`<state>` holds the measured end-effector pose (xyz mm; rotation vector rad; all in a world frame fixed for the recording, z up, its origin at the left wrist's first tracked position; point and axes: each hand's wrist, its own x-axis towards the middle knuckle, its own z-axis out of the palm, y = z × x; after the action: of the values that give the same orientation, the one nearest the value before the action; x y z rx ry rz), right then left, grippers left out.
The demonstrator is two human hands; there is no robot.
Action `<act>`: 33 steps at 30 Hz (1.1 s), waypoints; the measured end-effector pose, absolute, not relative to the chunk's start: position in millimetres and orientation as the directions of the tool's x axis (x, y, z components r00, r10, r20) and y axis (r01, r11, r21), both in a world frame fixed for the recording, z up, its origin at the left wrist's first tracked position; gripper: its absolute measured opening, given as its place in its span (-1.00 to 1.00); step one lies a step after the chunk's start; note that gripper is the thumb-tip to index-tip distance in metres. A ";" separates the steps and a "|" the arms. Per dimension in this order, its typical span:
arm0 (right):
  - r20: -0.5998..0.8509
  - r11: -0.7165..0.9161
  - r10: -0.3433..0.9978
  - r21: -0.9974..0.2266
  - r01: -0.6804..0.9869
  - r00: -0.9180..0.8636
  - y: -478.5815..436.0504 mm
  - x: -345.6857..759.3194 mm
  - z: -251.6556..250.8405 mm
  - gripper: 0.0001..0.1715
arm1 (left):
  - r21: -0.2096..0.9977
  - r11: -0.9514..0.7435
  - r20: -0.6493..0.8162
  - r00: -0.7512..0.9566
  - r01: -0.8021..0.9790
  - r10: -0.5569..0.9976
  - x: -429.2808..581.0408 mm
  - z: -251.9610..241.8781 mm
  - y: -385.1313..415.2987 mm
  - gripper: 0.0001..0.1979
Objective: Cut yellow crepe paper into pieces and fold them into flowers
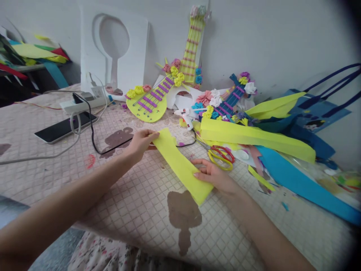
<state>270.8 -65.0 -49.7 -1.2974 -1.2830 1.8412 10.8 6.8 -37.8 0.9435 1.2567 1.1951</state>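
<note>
A folded strip of bright yellow crepe paper [180, 162] stretches diagonally between my two hands, just over the table. My left hand [142, 143] pinches its far left end, thumb on top and fingers underneath. Toward the near right end, my right hand [213, 175] grips the strip's edge between thumb and fingers. Scissors [221, 156] with red and yellow handles lie right behind my right hand. A white glue gun [186, 117] rests beyond the strip, its black cord passing behind my left hand.
Paper guitars [152, 103] with crepe flowers stand against the wall. A yellow crepe roll [254, 139], blue paper [307, 182] and a blue bag [313, 113] lie at right. At left are a power strip [84, 99], a tablet [66, 127] and cables. White foam board [138, 49] leans behind.
</note>
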 end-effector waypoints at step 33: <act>0.456 0.396 0.880 -0.547 0.737 -0.134 -72.2 272.6 -34.8 -0.66 | 0.750 -0.058 0.135 -0.066 0.659 0.989 -42.8 -72.8 -50.3 -0.79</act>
<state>272.6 -72.2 -34.8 -1.3855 -1.9127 0.2437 -42.8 -50.3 -72.8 1.7535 1.7617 0.9452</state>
